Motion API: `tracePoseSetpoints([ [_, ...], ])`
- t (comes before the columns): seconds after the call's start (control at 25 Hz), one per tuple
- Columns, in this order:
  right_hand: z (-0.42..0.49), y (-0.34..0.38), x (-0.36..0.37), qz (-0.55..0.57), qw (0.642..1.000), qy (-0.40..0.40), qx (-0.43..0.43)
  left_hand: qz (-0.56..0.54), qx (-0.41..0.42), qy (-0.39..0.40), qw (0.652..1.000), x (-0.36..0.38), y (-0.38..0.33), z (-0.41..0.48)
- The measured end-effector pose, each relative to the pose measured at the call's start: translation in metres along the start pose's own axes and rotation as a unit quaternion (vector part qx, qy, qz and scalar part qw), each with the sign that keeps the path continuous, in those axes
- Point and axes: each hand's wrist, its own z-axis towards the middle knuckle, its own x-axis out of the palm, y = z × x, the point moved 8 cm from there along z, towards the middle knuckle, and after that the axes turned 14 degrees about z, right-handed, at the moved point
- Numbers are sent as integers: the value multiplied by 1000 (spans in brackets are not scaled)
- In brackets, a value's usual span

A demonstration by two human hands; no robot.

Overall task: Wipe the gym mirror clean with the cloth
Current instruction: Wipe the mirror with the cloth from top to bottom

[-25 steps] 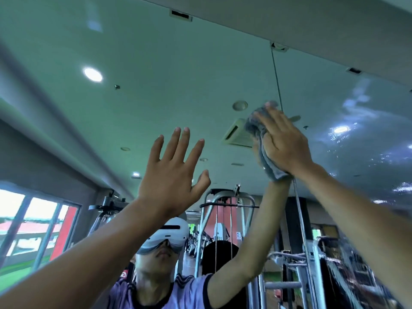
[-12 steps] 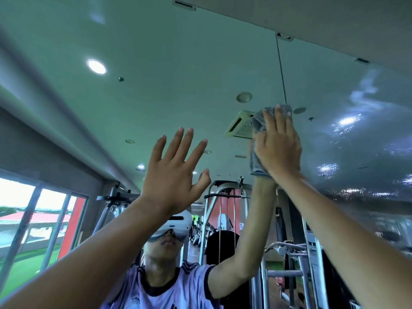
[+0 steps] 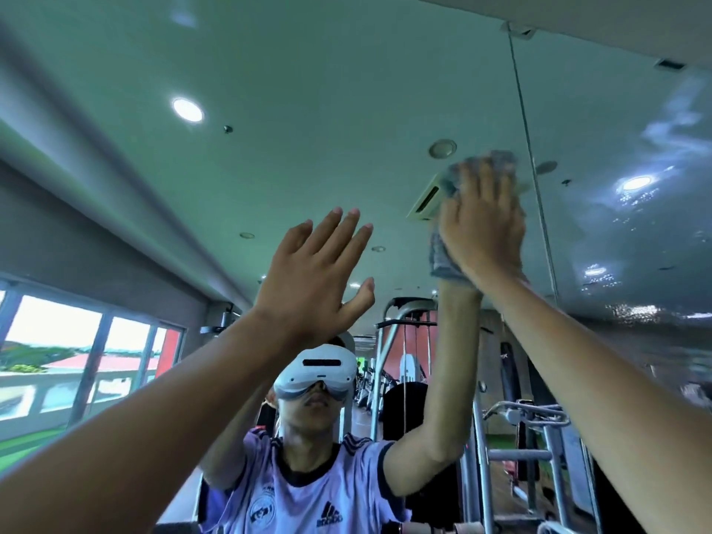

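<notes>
Head view: R hand (image 3: 483,225) up high, fingers straight & together. Its grip is flat, pressing the cloth (image 3: 443,262) onto the mirror (image 3: 308,90), nothing curled round it. Cloth sits under palm & fingers: grey, fuzzy, crumpled, edges poking out past fingertips & by the wrist. L hand (image 3: 312,275) fingers spread, holding nothing. Glass smooth, w/ wet smears (image 3: 655,210) right of a thin vertical seam (image 3: 528,148).

Gym interior, cable weight machines (image 3: 400,329) reflected in wall mirror (image 3: 327,71), hanging punching bag (image 3: 507,373)
</notes>
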Motion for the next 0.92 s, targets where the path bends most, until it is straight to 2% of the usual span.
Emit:
tracePoseSetpoints([
  [0.04,-14,22,6,2,993,33,-114,-1,-1,3,1000,0,9,-5],
  [0.12,-51,36,8,-6,933,113,-342,-6,-10,11,1000,0,32,-18],
  [0.16,-54,28,2,-9,916,128,-380,-6,-14,14,1000,0,43,-25],
  [0.2,-44,13,-2,-12,930,119,-347,-5,-14,19,1000,0,53,-31],
  [0.28,-7,-8,-12,-6,991,27,-134,-2,-7,26,1000,-1,73,-42],
  [0.32,2,-2,-7,-5,999,-6,-35,-1,0,26,1000,-2,82,-45],
  [0.36,5,17,2,2,1000,-15,18,-1,7,24,1000,-2,89,-47],
  [0.4,2,49,13,11,1000,-6,11,-1,10,19,1000,-3,95,-48],
  [0.44,-6,82,24,22,998,20,-58,0,14,16,1000,-2,99,-49],
  [0.48,-22,108,35,26,984,56,-166,0,21,18,1000,0,101,-51],
  [0.56,-59,126,39,10,924,121,-362,-4,37,20,999,3,108,-53],
  [0.6,-64,122,36,-1,905,136,-403,-6,44,19,999,4,115,-54],
  [0.64,-55,111,34,-10,913,128,-387,-4,49,19,999,5,125,-56],
  [0.68,-37,100,30,-17,942,96,-322,-1,45,25,999,6,138,-58],
  [0.76,3,94,28,11,994,13,-109,5,7,36,999,7,174,-67],
  [0.8,9,109,36,18,999,-9,-36,6,-14,37,999,8,188,-71],
  [0.84,7,137,46,23,999,-13,-21,2,-33,40,999,9,198,-74],
  [0.88,-2,173,58,23,997,5,-70,-1,-49,44,998,10,208,-78],
  [0.92,-21,207,71,21,984,42,-174,-3,-61,48,997,12,213,-82],
])
